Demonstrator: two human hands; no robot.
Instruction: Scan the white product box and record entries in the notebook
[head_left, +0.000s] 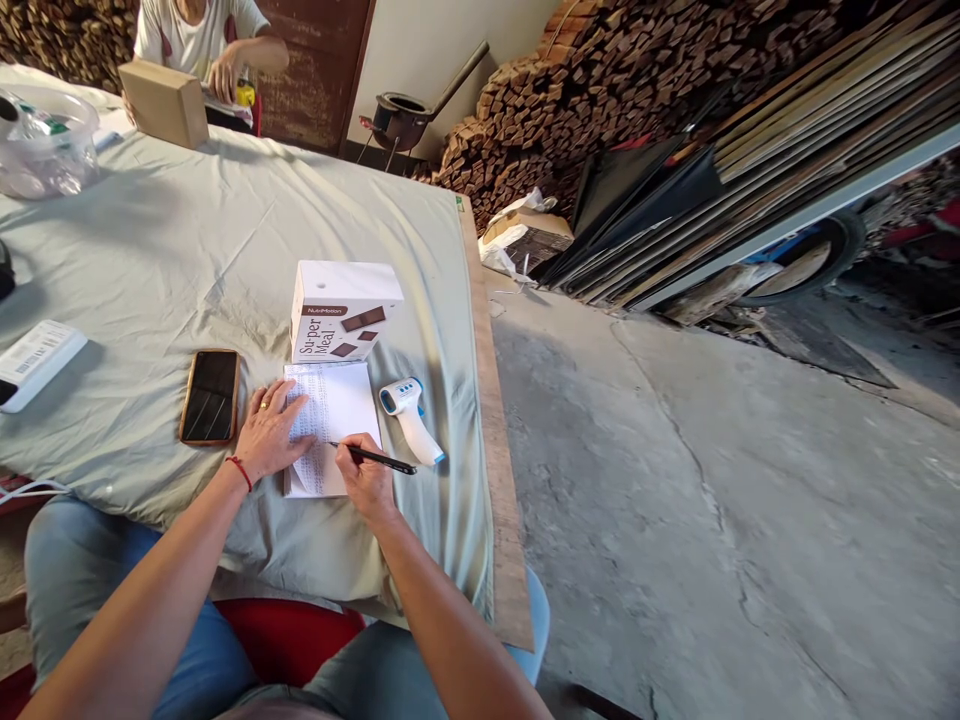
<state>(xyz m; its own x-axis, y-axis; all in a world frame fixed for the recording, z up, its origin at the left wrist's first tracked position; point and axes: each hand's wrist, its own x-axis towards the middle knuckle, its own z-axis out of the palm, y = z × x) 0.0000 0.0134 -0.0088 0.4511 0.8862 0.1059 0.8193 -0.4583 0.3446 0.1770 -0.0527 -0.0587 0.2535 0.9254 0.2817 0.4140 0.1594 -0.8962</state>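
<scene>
A sheet of paper (351, 392) with rows of small handwriting on its left part lies on the cloth-covered table. My left hand (271, 436), a ring on one finger, rests flat with spread fingers over the paper's left edge. In my right hand (366, 476) a black pen (382, 459) is gripped, its tip touching or just over the middle of the paper. Behind the paper stands a white box (346, 300) printed "Super Meal". A white and blue infrared thermometer (413, 420) lies just right of the paper. Left of my left hand is a smartphone (210, 397) with a dark screen.
A white device (41, 362) lies at the left, below a clear plastic tub (46, 150). Across the table (150, 250), a person (202, 45) handles a cardboard box (163, 103). The table's wooden edge (499, 480) runs along the right; stacked firewood (540, 100) stands beyond.
</scene>
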